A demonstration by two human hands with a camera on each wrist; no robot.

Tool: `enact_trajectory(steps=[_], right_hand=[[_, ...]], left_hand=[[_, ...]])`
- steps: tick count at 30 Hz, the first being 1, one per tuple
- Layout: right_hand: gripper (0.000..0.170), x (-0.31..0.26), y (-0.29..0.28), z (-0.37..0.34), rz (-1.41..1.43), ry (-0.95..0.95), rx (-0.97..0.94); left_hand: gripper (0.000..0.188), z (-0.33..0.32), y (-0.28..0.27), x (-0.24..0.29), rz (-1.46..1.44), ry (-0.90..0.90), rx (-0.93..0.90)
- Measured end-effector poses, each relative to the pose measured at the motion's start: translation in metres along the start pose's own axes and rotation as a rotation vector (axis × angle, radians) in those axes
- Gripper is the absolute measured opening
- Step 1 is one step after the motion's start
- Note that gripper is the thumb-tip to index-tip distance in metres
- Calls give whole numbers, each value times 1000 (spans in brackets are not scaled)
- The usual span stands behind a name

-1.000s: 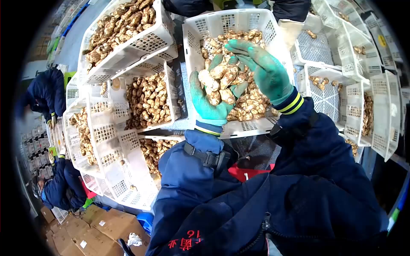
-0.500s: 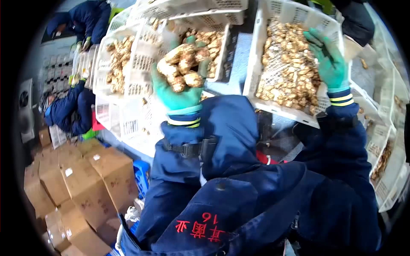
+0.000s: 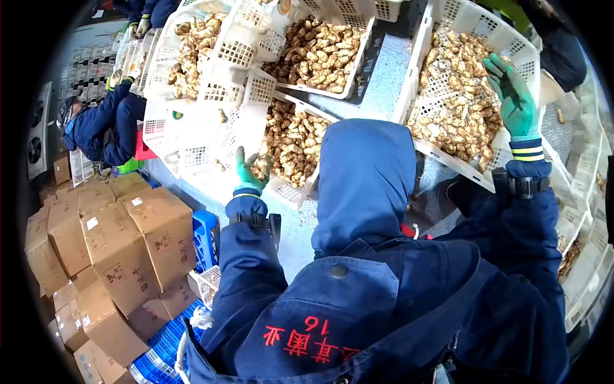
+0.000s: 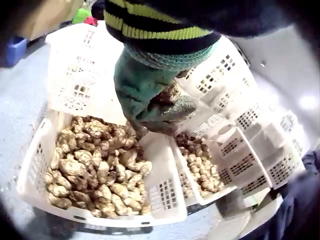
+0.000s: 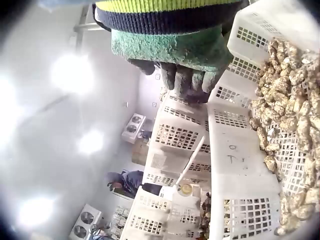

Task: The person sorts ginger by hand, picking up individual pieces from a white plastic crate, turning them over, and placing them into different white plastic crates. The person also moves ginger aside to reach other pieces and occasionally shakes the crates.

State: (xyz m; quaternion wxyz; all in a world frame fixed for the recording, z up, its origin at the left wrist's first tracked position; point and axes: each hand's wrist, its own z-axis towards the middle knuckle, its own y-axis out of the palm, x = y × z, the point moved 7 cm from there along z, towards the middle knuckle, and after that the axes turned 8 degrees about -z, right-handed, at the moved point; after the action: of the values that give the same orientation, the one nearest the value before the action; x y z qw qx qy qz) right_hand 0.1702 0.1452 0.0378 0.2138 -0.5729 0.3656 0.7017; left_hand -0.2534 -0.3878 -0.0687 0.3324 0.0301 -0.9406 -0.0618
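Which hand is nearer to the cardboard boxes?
Left. In the head view, the left hand is above and right of the cardboard boxes; the right hand is farther right.

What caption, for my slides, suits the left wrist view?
Gloved left hand holding knobbly produce near crates of similar pieces.

head: high, downward | wrists: close, right facing sideways | shared: crates [image 3: 414,77]

The head view is brightly lit, with strong glare bleaching the white perforated plastic crates [image 3: 198,134] at left, while the knobbly brown-and-cream produce [image 3: 323,57] reads fairly clearly. Black vignetting surrounds its curved, wide-angle edges. The left wrist view looks softer, dark shadow falling on the pale blue floor [image 4: 20,100]. In the right wrist view, round white ceiling lights [image 5: 72,73] blow out into hazy halos.
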Motion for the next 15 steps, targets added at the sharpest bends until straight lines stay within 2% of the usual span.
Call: enact_trajectory(steps=[1,3,5,6,9,10,13,14,15], right_hand=[[46,3,-1,1,19,8,2],[44,5,-3,1,32,31,20],[43,4,-1,2,36,33,15],[43,4,-1,2,29,22,9],[43,5,-1,1,13,2,-14],[44,5,0,1,7,4,-23],[44,6,2,1,-5,27,-30],[45,6,3,1,-10,36,-29],[45,5,3,1,-19,36,-29]], left_hand=[[75,9,-12,-6,58,-28,109],[68,-12,6,-5,183,99,164],[62,6,-2,-2,276,128,149],[53,9,-1,-1,287,133,130],[52,39,-15,-7,100,38,58],[56,51,-17,-10,-33,-68,-48],[59,52,-10,-11,117,-16,-204],[65,8,21,-6,187,-1,-194],[66,10,20,-5,228,12,-183]])
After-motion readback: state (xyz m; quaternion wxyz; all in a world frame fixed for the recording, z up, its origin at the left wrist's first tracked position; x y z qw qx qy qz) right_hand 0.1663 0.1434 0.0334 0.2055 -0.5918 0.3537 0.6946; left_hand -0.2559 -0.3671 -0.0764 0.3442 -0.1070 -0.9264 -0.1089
